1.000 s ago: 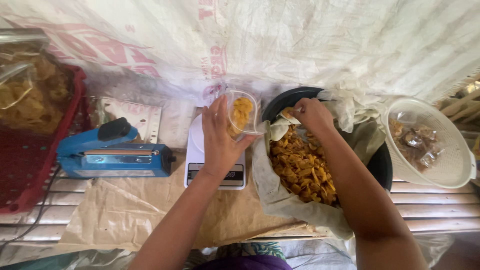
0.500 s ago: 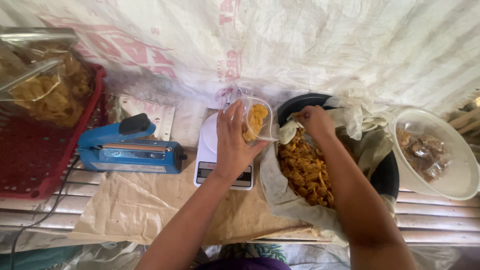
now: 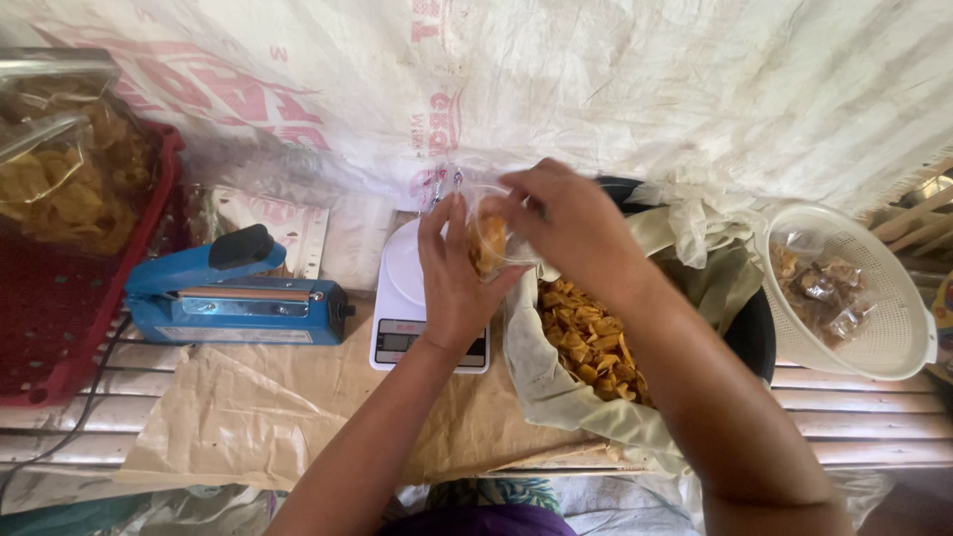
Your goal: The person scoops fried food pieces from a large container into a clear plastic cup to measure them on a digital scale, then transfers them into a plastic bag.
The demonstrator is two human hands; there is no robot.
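A big black bowl lined with pale cloth holds yellow chips near the bench's right edge. Over the white kitchen scale, the left hand and right hand both grip a small clear plastic bag of chips.

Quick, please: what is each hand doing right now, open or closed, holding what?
Left hand: closed, holding the small clear bag of snacks.
Right hand: closed, its grip on the same bag's top.
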